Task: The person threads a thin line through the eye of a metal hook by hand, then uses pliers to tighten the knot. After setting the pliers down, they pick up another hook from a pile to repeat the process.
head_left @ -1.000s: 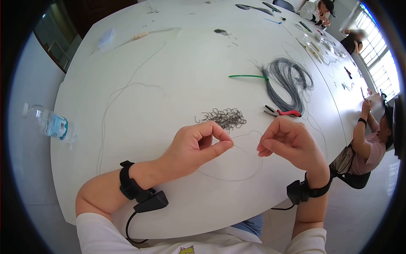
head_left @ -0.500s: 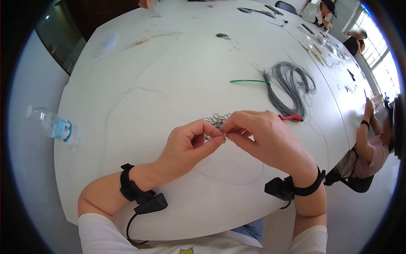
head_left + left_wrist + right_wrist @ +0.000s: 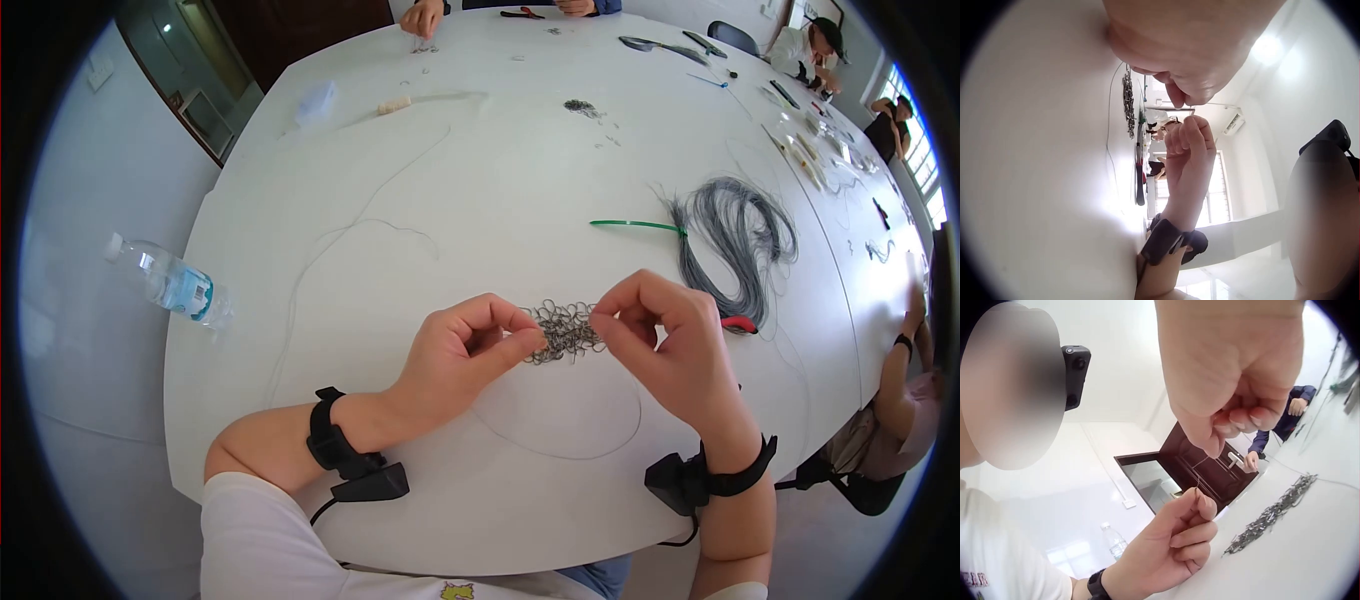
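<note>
Over the near part of the table, my left hand pinches the end of a thin line between thumb and forefinger; a tiny dark piece shows at its fingertips. To its right, my right hand has thumb and forefinger together. In the right wrist view the thin line runs from the left fingertips up towards the right hand, which pinches it. Behind and between the hands lies a pile of small metal hooks. A loop of line hangs or lies below them; which, I cannot tell.
Grey strands with a green tie lie at the right, beside red-handled pliers partly hidden by my right hand. A plastic bottle lies left. More line crosses the white table. Other people sit around it.
My right hand came in to meet the left fingertips, then drew back a little to the right. The head view has shifted, so the table appears further right and lower.
</note>
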`<move>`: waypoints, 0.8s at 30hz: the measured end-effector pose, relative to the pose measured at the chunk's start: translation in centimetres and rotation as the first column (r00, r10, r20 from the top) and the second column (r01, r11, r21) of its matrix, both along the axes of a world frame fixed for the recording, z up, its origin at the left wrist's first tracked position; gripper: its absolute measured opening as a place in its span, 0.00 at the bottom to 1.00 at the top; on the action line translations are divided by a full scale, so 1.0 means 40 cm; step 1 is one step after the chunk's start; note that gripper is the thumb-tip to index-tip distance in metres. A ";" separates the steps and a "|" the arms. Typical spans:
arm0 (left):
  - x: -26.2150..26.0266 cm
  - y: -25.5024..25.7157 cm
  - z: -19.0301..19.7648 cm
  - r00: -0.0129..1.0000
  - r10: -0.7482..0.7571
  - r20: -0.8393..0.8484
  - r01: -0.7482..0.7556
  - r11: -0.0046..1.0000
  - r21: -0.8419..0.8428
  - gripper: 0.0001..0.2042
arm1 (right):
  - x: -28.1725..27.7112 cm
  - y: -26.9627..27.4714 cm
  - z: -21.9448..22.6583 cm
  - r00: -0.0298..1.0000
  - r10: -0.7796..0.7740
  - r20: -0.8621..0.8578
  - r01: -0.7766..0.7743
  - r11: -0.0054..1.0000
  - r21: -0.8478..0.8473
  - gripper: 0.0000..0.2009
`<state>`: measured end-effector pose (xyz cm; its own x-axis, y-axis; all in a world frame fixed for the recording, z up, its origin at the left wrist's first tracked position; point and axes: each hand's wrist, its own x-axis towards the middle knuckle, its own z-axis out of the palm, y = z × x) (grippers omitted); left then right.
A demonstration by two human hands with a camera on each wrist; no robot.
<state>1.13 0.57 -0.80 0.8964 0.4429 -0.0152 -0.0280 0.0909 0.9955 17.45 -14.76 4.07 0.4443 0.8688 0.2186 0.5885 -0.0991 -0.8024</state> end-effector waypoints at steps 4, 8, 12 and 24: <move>-0.002 -0.001 0.009 0.998 0.005 -0.058 -0.004 0.999 0.031 0.06 | -0.011 0.001 0.000 1.000 -0.012 0.007 0.011 0.998 0.065 0.04; -0.001 -0.002 0.012 0.999 -0.004 -0.033 0.006 0.999 0.033 0.06 | -0.019 0.009 -0.017 0.983 0.007 0.183 -0.039 0.984 0.173 0.05; -0.004 -0.001 0.013 0.999 -0.001 -0.038 0.004 0.998 0.057 0.06 | -0.018 0.007 -0.013 0.973 0.032 0.228 -0.074 0.981 0.177 0.06; -0.007 0.003 0.017 0.992 -0.029 -0.120 0.037 0.997 0.065 0.04 | -0.010 0.002 -0.003 0.958 0.079 0.277 -0.115 0.987 0.116 0.07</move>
<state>0.85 0.68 -0.13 0.9040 0.4170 -0.0943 0.0932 0.0229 0.9954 17.05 -14.69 3.95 0.2681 0.8611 0.4319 0.7866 0.0632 -0.6143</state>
